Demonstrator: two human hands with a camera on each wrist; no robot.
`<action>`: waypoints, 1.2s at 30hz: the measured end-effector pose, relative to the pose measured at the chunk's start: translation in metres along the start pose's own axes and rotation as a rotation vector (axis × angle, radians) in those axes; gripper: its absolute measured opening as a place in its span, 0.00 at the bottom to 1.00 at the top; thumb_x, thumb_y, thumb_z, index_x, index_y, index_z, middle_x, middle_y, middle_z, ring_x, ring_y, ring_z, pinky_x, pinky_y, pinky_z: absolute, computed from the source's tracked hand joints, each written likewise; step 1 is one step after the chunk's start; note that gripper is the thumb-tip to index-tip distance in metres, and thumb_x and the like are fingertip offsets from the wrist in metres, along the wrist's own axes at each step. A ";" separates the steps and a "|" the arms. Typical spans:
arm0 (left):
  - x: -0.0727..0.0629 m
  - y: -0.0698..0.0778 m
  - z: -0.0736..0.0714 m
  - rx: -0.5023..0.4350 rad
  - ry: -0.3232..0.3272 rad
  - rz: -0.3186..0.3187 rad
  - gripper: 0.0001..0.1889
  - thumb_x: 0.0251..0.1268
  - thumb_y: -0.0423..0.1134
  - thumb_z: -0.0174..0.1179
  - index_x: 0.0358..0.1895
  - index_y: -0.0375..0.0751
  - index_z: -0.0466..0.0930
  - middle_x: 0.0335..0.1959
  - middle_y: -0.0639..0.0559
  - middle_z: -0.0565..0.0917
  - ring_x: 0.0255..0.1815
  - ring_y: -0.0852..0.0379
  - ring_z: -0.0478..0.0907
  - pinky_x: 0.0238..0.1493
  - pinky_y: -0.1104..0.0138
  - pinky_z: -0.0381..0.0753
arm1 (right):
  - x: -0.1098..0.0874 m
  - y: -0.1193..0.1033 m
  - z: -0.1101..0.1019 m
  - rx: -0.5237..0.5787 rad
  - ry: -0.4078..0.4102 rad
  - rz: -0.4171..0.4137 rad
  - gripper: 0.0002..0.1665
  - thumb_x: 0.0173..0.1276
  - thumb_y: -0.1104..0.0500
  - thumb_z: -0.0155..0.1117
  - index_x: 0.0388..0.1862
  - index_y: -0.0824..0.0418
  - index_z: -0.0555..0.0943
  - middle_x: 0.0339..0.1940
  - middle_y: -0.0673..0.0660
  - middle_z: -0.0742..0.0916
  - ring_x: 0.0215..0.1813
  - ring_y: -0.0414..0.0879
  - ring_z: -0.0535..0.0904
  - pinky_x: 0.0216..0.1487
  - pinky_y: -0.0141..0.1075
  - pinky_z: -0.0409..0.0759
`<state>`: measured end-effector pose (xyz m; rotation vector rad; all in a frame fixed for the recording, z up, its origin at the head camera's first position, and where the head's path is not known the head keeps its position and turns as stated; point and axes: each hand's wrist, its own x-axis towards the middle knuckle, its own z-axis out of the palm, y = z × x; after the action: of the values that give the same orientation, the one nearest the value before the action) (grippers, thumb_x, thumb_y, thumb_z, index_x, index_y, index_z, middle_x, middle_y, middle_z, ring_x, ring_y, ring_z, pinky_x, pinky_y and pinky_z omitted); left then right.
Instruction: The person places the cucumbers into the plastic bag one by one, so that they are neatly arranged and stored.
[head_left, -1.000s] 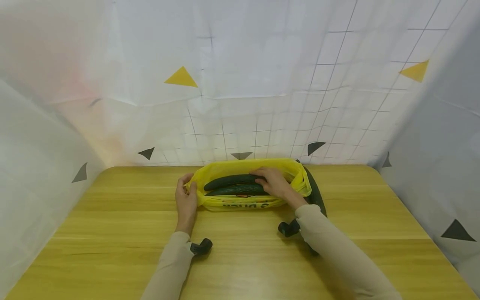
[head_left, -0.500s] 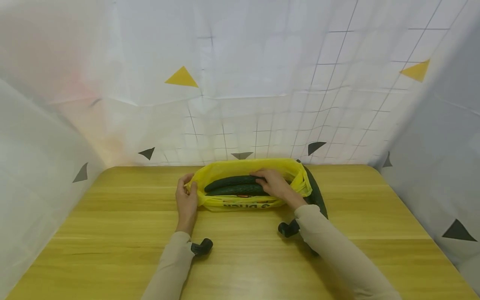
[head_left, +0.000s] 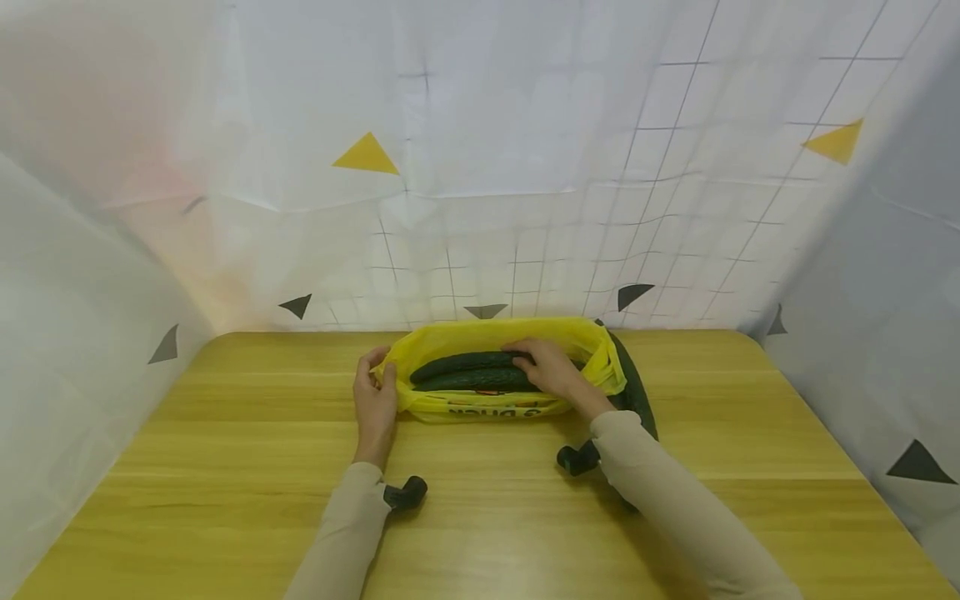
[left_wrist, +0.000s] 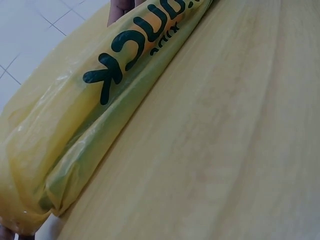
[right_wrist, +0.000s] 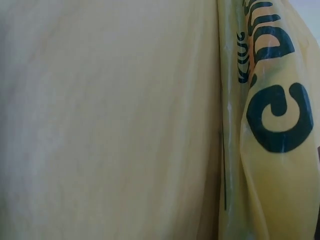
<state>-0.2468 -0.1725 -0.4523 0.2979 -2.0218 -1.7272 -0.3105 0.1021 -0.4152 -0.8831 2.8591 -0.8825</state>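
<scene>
Wooden tabletop (head_left: 487,542); left hand (head_left: 374,406) pinches yellow bag (head_left: 465,337) by its edge, right hand (head_left: 552,370) grips upper cucumber (head_left: 459,363) inside; bag best held wide.

Soft, even light is falling on the yellow wood-grained table (head_left: 487,517), a pale sheen is glowing near its front, and both wrist views are looking dimmer, hazier.
</scene>
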 end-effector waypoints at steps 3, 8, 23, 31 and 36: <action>0.000 0.000 0.000 0.002 0.000 0.008 0.13 0.71 0.39 0.50 0.55 0.50 0.74 0.56 0.53 0.73 0.25 0.59 0.59 0.26 0.72 0.63 | -0.001 -0.001 0.000 0.000 0.007 0.033 0.20 0.72 0.61 0.52 0.62 0.59 0.75 0.60 0.59 0.80 0.62 0.55 0.75 0.60 0.49 0.73; 0.000 0.000 0.001 -0.005 -0.003 0.005 0.13 0.71 0.39 0.50 0.56 0.50 0.74 0.57 0.53 0.73 0.30 0.58 0.61 0.30 0.71 0.64 | -0.002 -0.003 0.001 -0.006 0.036 0.072 0.19 0.72 0.60 0.54 0.60 0.58 0.76 0.60 0.59 0.80 0.62 0.56 0.74 0.60 0.50 0.73; -0.001 0.001 0.002 -0.016 -0.012 -0.009 0.13 0.72 0.40 0.50 0.56 0.49 0.73 0.57 0.54 0.73 0.46 0.58 0.66 0.45 0.66 0.65 | -0.012 0.002 0.001 0.075 0.152 0.047 0.17 0.72 0.61 0.53 0.57 0.61 0.77 0.54 0.58 0.82 0.57 0.53 0.77 0.57 0.48 0.75; -0.002 0.000 0.001 0.013 -0.011 -0.001 0.12 0.72 0.41 0.50 0.55 0.52 0.74 0.55 0.57 0.74 0.30 0.57 0.62 0.30 0.71 0.64 | -0.024 0.005 -0.002 0.128 0.282 -0.011 0.15 0.72 0.61 0.52 0.56 0.59 0.76 0.50 0.57 0.84 0.51 0.49 0.80 0.53 0.45 0.78; -0.003 0.000 0.001 0.020 -0.013 0.006 0.12 0.72 0.42 0.50 0.55 0.54 0.73 0.55 0.58 0.73 0.26 0.58 0.59 0.26 0.72 0.63 | -0.031 0.007 -0.007 0.183 0.316 -0.047 0.16 0.73 0.60 0.52 0.56 0.62 0.76 0.50 0.60 0.84 0.51 0.49 0.80 0.51 0.45 0.79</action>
<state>-0.2444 -0.1704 -0.4529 0.2879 -2.0486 -1.7107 -0.2893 0.1265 -0.4178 -0.8630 2.9517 -1.3782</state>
